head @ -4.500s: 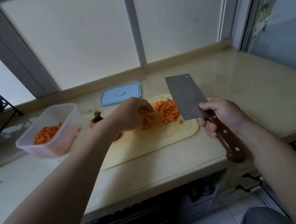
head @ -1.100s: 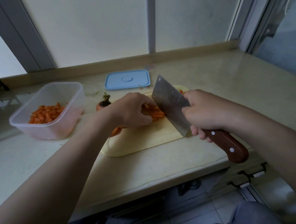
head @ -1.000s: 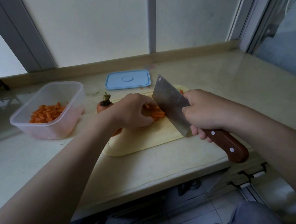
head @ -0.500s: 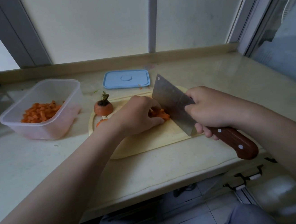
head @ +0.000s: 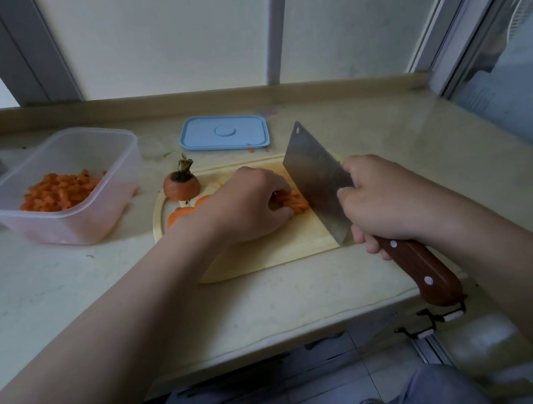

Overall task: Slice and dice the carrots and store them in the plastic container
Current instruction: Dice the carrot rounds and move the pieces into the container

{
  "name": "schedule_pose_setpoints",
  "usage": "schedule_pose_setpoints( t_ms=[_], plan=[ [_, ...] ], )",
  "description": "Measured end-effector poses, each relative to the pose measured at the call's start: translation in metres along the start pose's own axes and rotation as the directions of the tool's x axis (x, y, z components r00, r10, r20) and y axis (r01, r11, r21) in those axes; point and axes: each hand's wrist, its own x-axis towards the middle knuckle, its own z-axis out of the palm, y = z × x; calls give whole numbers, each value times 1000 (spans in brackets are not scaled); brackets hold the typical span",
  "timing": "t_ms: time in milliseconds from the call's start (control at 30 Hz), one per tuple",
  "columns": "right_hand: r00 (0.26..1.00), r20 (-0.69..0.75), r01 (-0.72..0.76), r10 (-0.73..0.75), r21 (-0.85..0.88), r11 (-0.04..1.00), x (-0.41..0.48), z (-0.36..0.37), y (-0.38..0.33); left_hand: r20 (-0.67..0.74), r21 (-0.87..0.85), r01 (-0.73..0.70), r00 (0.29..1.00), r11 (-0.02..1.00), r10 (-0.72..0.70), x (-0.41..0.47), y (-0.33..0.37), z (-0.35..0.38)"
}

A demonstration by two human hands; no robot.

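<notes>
Carrot strips [head: 296,203] lie in the middle of the cutting board [head: 280,252], held down under the curled fingers of your left hand [head: 246,207]. They should be stiff, light and a little slippery, so hold them from above with fingertips tucked back. Your right hand [head: 385,203] grips the cleaver [head: 317,180] by its handle, and the blade is just beside the left knuckles. From the strips, the carrot top [head: 181,187] is at 10 o'clock and the blue lid [head: 224,132] at 12. The plastic container [head: 97,215] is at 9 on the tabletop [head: 71,285], well apart, and I think nothing blocks that way.

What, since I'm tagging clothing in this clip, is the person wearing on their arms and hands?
Nothing visible. The left hand and right hand are ungloved, with no watch or bracelet at either wrist. The left forearm and right forearm are bare to the frame edge; no sleeve shows.
</notes>
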Motion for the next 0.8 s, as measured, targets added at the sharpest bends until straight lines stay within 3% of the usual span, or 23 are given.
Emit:
schedule_pose_setpoints(
  t_ms=[233,467,800],
  plan=[
    [999,4,47,-46,-113,992,4,3,-12,-30,8,-7,1000,1000,7,0,0,5],
    [1000,18,18,-17,-31,999,5,5,-4,-34,39,-8,999,999,10,1,1,10],
    [1000,6,15,-15,36,999,5,1,1,-3,-59,67,998,996,-67,4,6,4]
  ],
)
